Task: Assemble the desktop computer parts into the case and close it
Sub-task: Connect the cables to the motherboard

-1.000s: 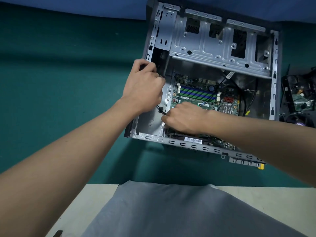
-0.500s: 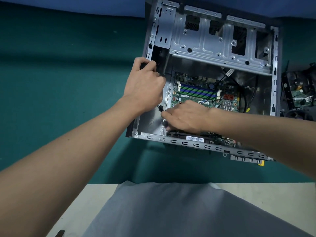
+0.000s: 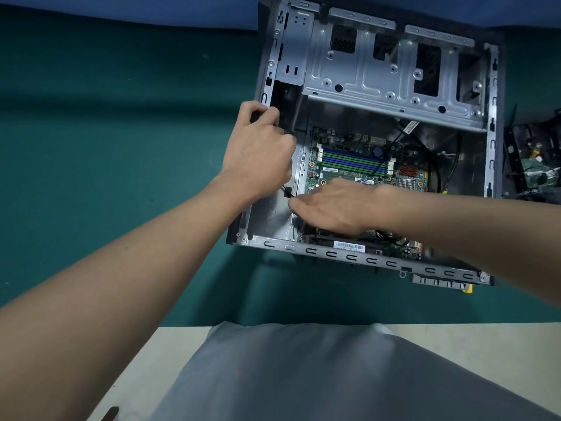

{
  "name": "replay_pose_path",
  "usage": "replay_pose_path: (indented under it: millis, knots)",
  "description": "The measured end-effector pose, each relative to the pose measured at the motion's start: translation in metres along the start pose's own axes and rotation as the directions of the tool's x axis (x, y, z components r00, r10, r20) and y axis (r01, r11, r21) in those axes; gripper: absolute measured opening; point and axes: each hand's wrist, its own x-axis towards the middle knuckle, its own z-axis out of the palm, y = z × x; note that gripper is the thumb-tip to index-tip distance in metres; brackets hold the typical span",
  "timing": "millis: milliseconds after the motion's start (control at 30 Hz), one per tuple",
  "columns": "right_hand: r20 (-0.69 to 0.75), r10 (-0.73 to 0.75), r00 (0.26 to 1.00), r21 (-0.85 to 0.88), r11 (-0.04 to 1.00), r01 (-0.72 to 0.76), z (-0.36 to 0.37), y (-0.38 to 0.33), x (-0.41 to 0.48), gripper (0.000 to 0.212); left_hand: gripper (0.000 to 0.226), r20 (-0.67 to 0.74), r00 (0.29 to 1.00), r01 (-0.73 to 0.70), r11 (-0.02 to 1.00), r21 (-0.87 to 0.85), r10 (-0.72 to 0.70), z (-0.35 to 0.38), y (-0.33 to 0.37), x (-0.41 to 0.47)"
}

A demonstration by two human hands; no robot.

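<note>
My left hand (image 3: 258, 153) curls its fingers over the left wall of the open computer case (image 3: 334, 254). A thin black cable (image 3: 286, 192) slants from under that palm to my right hand (image 3: 331, 208). Its fingertips pinch the cable just left of the motherboard (image 3: 349, 159), so the right hand is nearer.

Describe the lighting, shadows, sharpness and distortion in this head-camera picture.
Head view: soft even light, mild sheen on the silver metal drive cage. Head view: the open grey metal computer case casts a soft shadow on the green tabletop. Head view: wide-angle stretch swells both forearms; the left hand gripping the case wall and right hand pinching a thin black cable look sharp.
</note>
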Motion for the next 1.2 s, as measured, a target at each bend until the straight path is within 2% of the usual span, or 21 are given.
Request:
replay_pose_path:
  millis: [67,133,233,367,500,567,667,800,867,1000,1067,1200]
  knots:
    - [-0.025,-0.009,1.0,-0.018,1.0,0.009,-0.0014,-0.0008,0.0004,0.028,0.022,0.0,1.0,0.002,1.0,0.0,-0.002,0.0001,0.0001,-0.0001]
    - [-0.05,-0.014,0.999,-0.126,0.992,0.007,-0.0015,-0.002,0.0013,0.024,0.022,-0.004,1.0,0.007,1.0,-0.001,-0.007,0.0003,0.001,0.0002]
    - [-0.021,0.017,1.0,-0.203,0.979,-0.021,-0.001,-0.003,0.001,0.024,0.022,-0.002,1.0,0.007,1.0,-0.007,-0.007,0.0003,0.0012,-0.0003]
    - [0.039,-0.024,0.999,-0.094,0.995,0.027,-0.0012,-0.0019,0.0007,0.019,0.021,0.001,1.0,0.003,1.0,0.0,-0.003,-0.0001,0.001,-0.0001]
    - [-0.013,-0.043,0.999,-0.068,0.997,0.042,-0.0039,-0.0055,0.002,0.025,0.021,0.001,1.0,0.006,1.0,0.001,-0.006,0.0,0.0006,-0.0001]
    - [-0.03,-0.013,0.999,-0.109,0.994,0.009,-0.0058,-0.0072,0.003,0.027,0.022,0.0,1.0,0.007,1.0,0.004,-0.007,0.0002,0.0009,0.0001]
    - [-0.008,-0.048,0.999,-0.248,0.968,0.044,-0.007,-0.0086,0.0045,0.025,0.022,-0.006,1.0,0.005,1.0,0.004,-0.005,0.0001,0.0009,0.0002]
    - [0.069,-0.089,0.994,-0.162,0.982,0.099,-0.0064,-0.0049,0.0038,0.016,0.021,-0.003,1.0,0.002,1.0,0.011,-0.002,0.0005,0.0006,0.0003]
    - [0.048,-0.124,0.991,-0.192,0.973,0.131,-0.0075,-0.0068,0.0029,0.01,0.02,0.001,1.0,0.002,1.0,0.012,-0.002,0.0002,0.0008,0.0002]
    - [-0.022,-0.098,0.995,-0.294,0.952,0.087,-0.0065,-0.0066,0.0043,0.019,0.02,-0.001,1.0,0.006,1.0,0.009,-0.005,-0.0005,0.0008,0.0002]
    - [-0.002,-0.1,0.995,-0.327,0.94,0.094,-0.0044,-0.0047,0.0044,0.024,0.02,0.002,1.0,0.005,1.0,0.008,-0.005,-0.0003,0.001,0.0]
    - [0.042,-0.133,0.99,-0.243,0.96,0.139,-0.0033,-0.0041,0.0013,0.012,0.02,-0.001,1.0,0.003,1.0,0.009,-0.003,-0.0004,0.0015,0.0002]
